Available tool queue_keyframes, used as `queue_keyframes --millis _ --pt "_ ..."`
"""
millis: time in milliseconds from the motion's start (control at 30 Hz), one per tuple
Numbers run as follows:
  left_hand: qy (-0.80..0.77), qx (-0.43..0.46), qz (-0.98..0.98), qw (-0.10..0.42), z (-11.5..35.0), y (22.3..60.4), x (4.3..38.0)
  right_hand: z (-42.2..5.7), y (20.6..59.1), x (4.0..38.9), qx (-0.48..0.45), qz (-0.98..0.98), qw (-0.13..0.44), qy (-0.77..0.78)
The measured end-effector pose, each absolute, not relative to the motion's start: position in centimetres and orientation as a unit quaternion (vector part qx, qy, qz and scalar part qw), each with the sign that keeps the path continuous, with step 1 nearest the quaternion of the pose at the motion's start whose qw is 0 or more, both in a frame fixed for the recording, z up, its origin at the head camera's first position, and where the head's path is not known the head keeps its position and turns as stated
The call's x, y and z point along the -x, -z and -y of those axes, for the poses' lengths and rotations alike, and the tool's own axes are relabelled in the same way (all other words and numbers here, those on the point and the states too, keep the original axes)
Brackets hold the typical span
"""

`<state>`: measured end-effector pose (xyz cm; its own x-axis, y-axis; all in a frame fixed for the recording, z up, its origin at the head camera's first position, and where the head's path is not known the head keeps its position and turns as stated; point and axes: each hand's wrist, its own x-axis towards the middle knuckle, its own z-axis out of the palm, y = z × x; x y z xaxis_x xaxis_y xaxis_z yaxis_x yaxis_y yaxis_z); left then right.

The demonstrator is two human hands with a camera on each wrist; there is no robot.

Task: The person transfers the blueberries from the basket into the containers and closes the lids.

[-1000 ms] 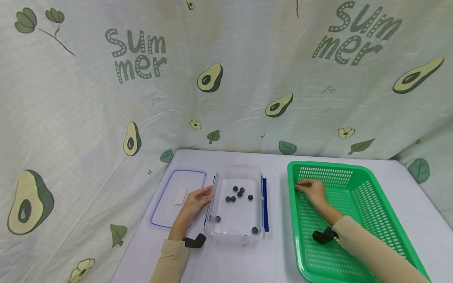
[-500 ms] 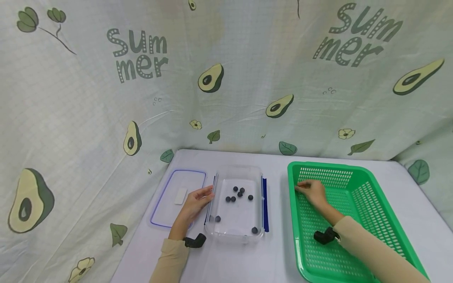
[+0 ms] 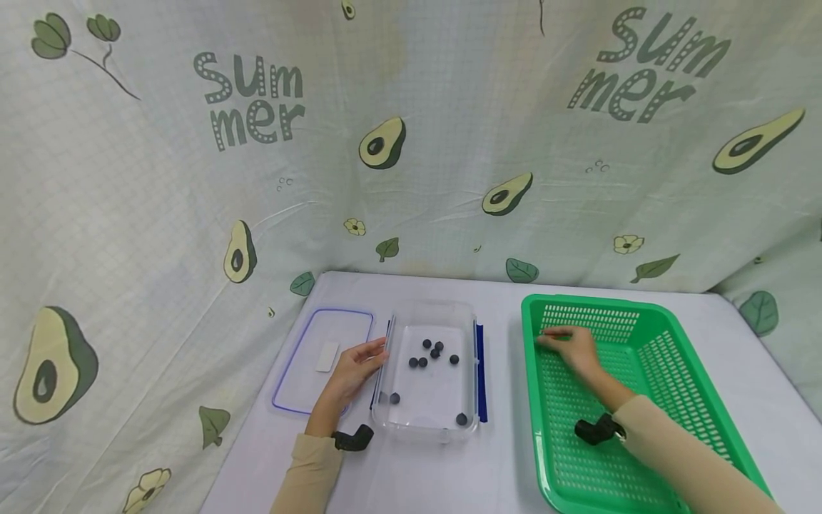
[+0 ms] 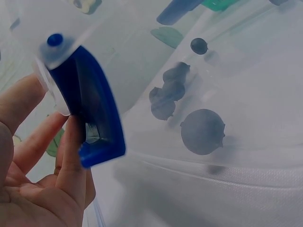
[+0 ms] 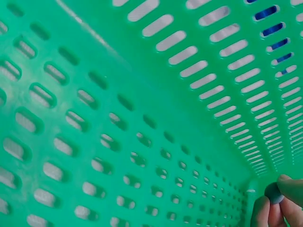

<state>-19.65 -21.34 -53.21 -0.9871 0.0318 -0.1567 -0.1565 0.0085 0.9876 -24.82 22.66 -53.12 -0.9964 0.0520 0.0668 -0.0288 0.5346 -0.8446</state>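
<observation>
My left hand (image 3: pixel 352 368) holds the left side of a clear plastic container (image 3: pixel 432 421), thumb and fingertips at its rim beside the blue side latch (image 4: pixel 106 113). Several blueberries (image 3: pixel 435 353) lie spread over the container's floor, most of them towards the far half. My right hand (image 3: pixel 574 350) reaches into a green plastic basket (image 3: pixel 538 428), close to its left wall near the far corner. Between its thumb and fingers it pinches one blueberry (image 5: pixel 273 193), which shows clearly in the right wrist view.
A clear lid with a purple-blue edge (image 3: pixel 292 350) lies left of the container, with a white label (image 3: pixel 327 357) on it. Another dark blue latch (image 3: pixel 481 371) sticks out on the container's right. A printed cloth (image 3: pixel 437 235) hangs behind the table.
My right forearm has shifted slightly to the right, its fingers staying by the basket's left wall. The left hand, container and berries inside keep their places.
</observation>
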Motion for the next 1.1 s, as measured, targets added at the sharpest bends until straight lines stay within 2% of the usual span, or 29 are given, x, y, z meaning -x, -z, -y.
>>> queue_keyframes --millis 400,600,767,1100 --pt "-0.702 0.051 -0.706 0.079 21.3 53.0 19.7 -23.4 51.2 24.5 0.007 0.870 0.041 -0.491" --pt "-0.701 0.038 -0.707 0.087 21.1 50.8 18.8 -23.0 49.3 24.0 0.011 0.868 0.032 -0.496" --pt "-0.697 0.038 -0.712 0.075 20.8 50.0 18.1 -22.8 47.8 23.4 0.003 0.860 0.022 -0.509" --pt "-0.689 0.037 -0.719 0.084 21.2 51.2 19.0 -22.9 45.4 22.3 -0.022 0.844 0.012 -0.536"
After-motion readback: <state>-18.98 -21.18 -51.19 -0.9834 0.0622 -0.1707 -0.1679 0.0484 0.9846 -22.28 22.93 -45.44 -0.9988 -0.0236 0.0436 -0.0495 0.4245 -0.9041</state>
